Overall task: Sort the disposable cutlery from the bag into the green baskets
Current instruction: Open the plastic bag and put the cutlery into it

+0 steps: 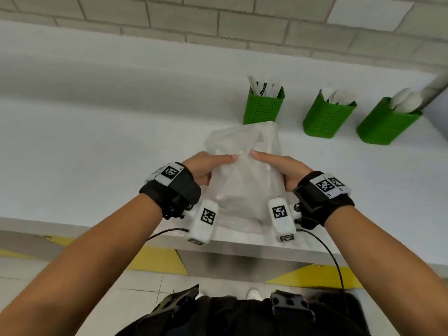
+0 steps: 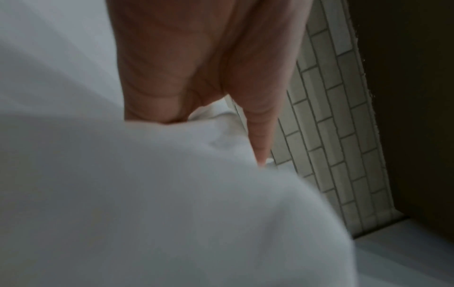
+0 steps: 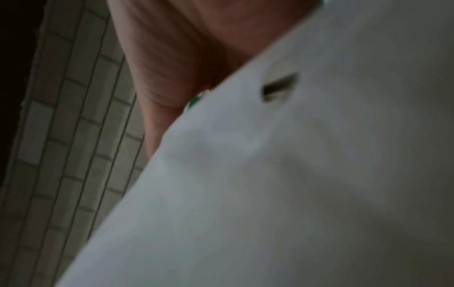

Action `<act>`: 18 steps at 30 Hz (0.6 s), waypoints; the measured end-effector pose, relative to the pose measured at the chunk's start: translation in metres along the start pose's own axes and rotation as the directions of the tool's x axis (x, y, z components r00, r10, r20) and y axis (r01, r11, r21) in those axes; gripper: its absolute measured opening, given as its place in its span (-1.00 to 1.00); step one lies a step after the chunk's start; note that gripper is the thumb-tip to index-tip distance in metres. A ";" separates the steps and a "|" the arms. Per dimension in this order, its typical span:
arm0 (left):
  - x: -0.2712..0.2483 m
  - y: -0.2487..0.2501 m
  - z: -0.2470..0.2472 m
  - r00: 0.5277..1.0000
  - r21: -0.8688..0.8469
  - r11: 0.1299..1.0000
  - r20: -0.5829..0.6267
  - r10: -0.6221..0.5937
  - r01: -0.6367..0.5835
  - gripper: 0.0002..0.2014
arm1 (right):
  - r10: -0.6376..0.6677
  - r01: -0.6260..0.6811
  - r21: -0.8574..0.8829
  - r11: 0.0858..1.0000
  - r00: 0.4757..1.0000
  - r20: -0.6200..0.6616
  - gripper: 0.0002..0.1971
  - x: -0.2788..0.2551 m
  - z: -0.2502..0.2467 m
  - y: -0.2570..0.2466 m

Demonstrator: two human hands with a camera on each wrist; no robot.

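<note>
White counter (image 1: pixel 97 141) | both hands grip bag (image 1: pixel 242 180) | no legible writing

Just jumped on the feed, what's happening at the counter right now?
A person holds a translucent white plastic bag over the white counter, left hand and right hand gripping its sides. Behind it stand three green perforated baskets, each with white disposable cutlery in it. What remains in the bag is unclear.

- tabletop (image 1: pixel 97 141) left of the bag (image 1: pixel 242 170): open, free passage
- bag sits between both hands, blocks the straight path to the nearest basket (image 1: pixel 263 109)
- three baskets along the right rear, gaps between them
- wall (image 1: pixel 218 20) closes the far side
</note>
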State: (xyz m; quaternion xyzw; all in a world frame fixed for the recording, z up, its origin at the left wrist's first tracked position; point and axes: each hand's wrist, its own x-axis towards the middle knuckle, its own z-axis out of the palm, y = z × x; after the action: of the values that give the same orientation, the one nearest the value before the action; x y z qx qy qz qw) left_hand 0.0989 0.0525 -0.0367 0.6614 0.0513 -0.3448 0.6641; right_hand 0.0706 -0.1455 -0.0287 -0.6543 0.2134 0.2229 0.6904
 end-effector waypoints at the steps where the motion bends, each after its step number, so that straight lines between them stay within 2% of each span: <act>1: 0.005 0.003 0.011 1.000 0.015 1.000 0.021 0.001 -0.001 -0.53 | -0.015 0.015 0.035 0.999 1.000 -0.018 -0.49 -0.006 -0.012 0.003; 4: 0.013 0.014 0.047 0.998 0.007 1.000 0.063 0.027 -0.028 -0.54 | -0.105 0.115 0.100 0.988 0.989 -0.100 -0.40 -0.023 -0.047 0.002; 6: 0.016 0.027 0.066 0.996 -0.067 0.996 0.073 0.057 -0.052 -0.51 | -0.227 0.243 0.080 0.967 0.959 -0.167 -0.41 -0.035 -0.068 -0.006; 8: 0.018 0.043 0.079 0.992 -0.159 0.982 0.054 0.112 -0.102 -0.39 | -0.402 0.411 -0.003 0.912 0.889 -0.219 -0.28 -0.047 -0.084 -0.017; 10: 0.019 0.061 0.092 0.976 -0.193 0.960 0.040 0.215 -0.204 -0.29 | -0.597 0.581 -0.139 0.802 0.762 -0.251 -0.15 -0.056 -0.093 -0.028; 12: 0.019 0.078 0.100 0.950 -0.202 0.933 0.031 0.309 -0.297 -0.21 | -0.769 0.699 -0.322 0.638 0.602 -0.216 -0.11 -0.064 -0.098 -0.034; 14: 0.019 0.086 0.101 0.940 -0.237 0.916 0.030 0.341 -0.325 -0.13 | -0.883 0.738 -0.508 0.445 0.456 -0.111 -0.16 -0.071 -0.102 -0.032; 16: 0.018 0.087 0.093 0.941 -0.296 0.908 0.073 0.331 -0.297 -0.08 | -0.948 0.691 -0.695 0.201 0.317 0.041 -0.28 -0.074 -0.106 -0.024; 17: 0.018 0.085 0.089 0.934 -0.317 0.905 0.121 0.335 -0.284 -0.08 | -0.952 0.624 -0.780 0.051 0.266 0.151 -0.29 -0.072 -0.108 -0.017; 18: 0.018 0.081 0.086 0.924 -0.321 0.908 0.180 0.338 -0.269 -0.11 | -0.934 0.531 -0.842 -0.099 0.243 0.263 -0.27 -0.069 -0.109 -0.010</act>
State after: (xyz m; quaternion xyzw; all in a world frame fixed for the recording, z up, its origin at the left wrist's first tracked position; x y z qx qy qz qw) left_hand 0.1216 -0.0423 0.0325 0.5116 -0.0804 -0.3000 0.8011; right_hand 0.0203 -0.2568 0.0137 -0.9089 -0.1963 -0.2980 0.2159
